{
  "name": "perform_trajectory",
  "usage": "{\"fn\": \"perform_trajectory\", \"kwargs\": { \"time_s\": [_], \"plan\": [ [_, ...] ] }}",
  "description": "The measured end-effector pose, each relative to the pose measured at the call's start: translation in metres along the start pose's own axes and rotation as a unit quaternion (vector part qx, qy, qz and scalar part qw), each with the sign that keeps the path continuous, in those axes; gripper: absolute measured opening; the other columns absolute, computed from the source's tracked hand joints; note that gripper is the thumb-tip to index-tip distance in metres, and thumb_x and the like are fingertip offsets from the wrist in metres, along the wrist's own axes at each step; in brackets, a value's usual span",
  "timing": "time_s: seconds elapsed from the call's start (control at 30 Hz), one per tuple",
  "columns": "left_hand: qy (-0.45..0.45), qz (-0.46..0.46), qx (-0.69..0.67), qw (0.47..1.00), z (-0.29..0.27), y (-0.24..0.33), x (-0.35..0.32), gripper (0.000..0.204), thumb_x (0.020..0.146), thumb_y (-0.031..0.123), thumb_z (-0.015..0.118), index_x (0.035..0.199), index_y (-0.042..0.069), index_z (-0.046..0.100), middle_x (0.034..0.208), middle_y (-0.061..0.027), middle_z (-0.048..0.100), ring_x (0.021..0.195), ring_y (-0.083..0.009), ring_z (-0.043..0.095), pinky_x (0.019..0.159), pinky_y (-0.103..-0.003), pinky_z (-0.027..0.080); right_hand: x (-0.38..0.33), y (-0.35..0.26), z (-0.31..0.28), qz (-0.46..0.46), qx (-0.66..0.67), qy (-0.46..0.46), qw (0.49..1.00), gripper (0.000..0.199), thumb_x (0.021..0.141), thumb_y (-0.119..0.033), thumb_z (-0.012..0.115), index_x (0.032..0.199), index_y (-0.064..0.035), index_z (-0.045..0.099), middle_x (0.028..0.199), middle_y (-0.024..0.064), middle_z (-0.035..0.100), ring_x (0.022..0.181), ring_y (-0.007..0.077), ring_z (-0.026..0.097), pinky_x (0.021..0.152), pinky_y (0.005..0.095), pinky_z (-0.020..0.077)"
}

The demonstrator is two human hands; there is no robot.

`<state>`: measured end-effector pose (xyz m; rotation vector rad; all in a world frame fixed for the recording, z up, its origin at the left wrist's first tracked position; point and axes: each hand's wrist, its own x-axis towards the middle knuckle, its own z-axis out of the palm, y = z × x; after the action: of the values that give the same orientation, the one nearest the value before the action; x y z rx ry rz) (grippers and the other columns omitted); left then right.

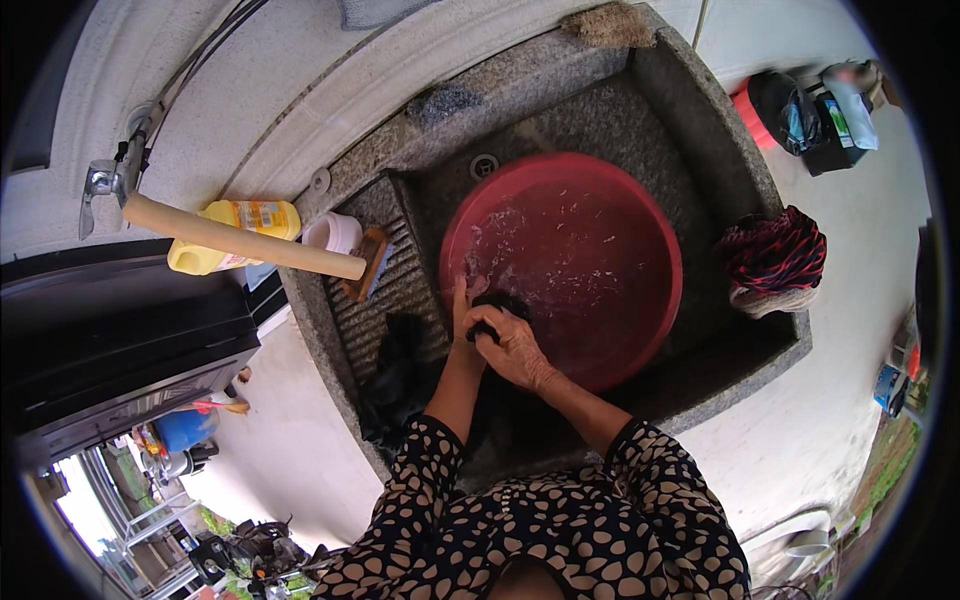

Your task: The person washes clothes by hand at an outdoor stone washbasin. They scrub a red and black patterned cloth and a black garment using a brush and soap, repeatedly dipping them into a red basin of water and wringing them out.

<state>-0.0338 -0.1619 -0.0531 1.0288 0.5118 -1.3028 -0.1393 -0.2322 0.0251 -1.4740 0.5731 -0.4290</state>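
Note:
A wad of wet black cloth (pixel 503 303) is bunched between my two hands at the near left rim of a red plastic basin (pixel 672 262). My right hand (pixel 515 350) is closed over the cloth, fingers curled round it. My left hand (pixel 461 312) is pressed against its left side with the thumb pointing up; its other fingers are mostly hidden behind the right hand and the cloth. Rippling water with bits of foam fills the basin. Another dark cloth (pixel 395 375) lies on the ribbed washboard (pixel 345 318) to the left.
The basin stands in a grey stone sink (pixel 735 130). A scrubbing brush (pixel 370 264), a pink cup (pixel 333 233) and a yellow bottle (pixel 262 217) are at the left, under a beige hose (pixel 240 237) from the tap (pixel 105 185). A red-and-black cloth (pixel 772 255) hangs over the right rim.

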Motion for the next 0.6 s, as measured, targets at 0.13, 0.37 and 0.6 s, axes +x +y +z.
{"fn": "perform_trajectory", "kwargs": {
  "time_s": [0.13,0.37,0.6],
  "plan": [
    [-0.039,0.020,-0.022,0.999,0.035,0.004,-0.036,0.040,0.095,0.042,0.043,0.116,0.009,0.054,0.107,-0.0081,0.059,0.099,-0.0199,0.058,0.081,-0.038,0.051,-0.016,-0.021,0.021,-0.154,-0.220,0.048,0.962,0.010,0.080,-0.020,0.061,0.087,-0.0134,0.060,0.067,0.0119,0.056,0.062,0.0285,0.057,0.066,0.0424,0.0478],
    [-0.030,-0.017,-0.112,0.993,0.056,-0.016,-0.038,0.031,0.097,0.034,0.040,0.107,0.010,0.056,0.099,-0.0042,0.060,0.092,-0.0185,0.059,0.077,-0.034,0.052,0.072,0.017,-0.003,-0.032,-0.302,0.194,0.933,0.019,0.088,-0.027,0.055,0.077,-0.0123,0.058,0.056,0.0130,0.058,0.052,0.0312,0.059,0.047,0.0430,0.0473],
    [-0.206,0.012,-0.076,0.975,0.025,-0.025,-0.031,0.030,0.098,0.032,0.037,0.106,0.009,0.056,0.100,-0.0056,0.059,0.088,-0.0185,0.059,0.073,-0.032,0.051,0.004,-0.019,0.038,-0.147,-0.267,0.223,0.926,0.012,0.090,-0.021,0.052,0.092,-0.0107,0.058,0.076,0.0187,0.060,0.057,0.0373,0.059,0.055,0.0449,0.0497]
  ]
}}
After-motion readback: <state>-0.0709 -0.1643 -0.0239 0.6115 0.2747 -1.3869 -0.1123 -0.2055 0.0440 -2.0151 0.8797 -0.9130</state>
